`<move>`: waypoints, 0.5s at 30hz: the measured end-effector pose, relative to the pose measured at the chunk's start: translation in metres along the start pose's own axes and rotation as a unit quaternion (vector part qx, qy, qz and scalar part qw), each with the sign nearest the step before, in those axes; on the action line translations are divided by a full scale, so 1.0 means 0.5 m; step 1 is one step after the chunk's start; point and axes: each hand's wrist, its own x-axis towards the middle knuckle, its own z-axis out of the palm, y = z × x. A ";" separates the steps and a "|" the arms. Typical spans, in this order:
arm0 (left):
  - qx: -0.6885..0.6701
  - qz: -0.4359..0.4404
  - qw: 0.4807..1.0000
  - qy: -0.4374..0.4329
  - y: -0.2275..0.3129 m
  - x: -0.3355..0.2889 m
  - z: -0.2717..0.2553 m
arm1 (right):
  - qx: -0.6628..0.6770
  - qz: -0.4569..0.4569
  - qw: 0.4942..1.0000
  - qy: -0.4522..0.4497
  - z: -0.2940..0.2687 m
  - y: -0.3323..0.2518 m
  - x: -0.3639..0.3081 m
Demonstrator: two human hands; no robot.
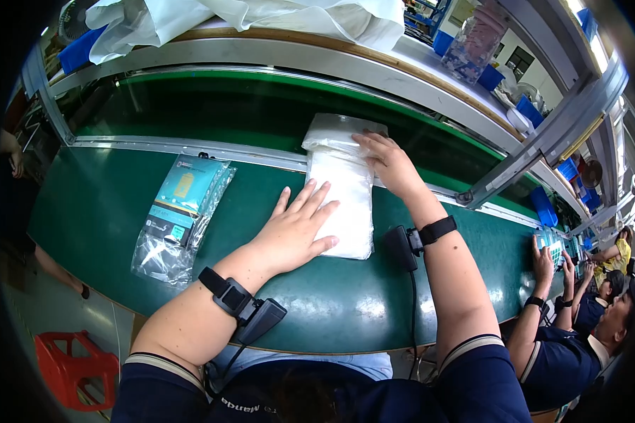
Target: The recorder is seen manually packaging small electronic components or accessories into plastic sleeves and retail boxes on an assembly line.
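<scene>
A stack of clear plastic bags [342, 204] lies in front of me, its far end bent up over the metal rail at the table's back edge. My left hand [296, 229] rests flat on the stack's left side with the fingers spread. At the upper right of the stack, my right hand [390, 162] touches the folded far end with its fingers extended; I see no bag pinched between them. To the left lies a pile of teal printed packages [183, 190] in clear plastic.
The green table [282, 310] runs left and right. Behind it, a metal rail and post [501, 176] stand below a shelf with white sheeting [310, 21]. A red stool [77, 366] stands at lower left. A co-worker [564, 352] works close on my right.
</scene>
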 end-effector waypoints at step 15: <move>-0.003 -0.002 1.000 -0.023 0.008 -0.001 -0.012 | -0.112 0.037 0.993 0.026 0.003 -0.017 -0.036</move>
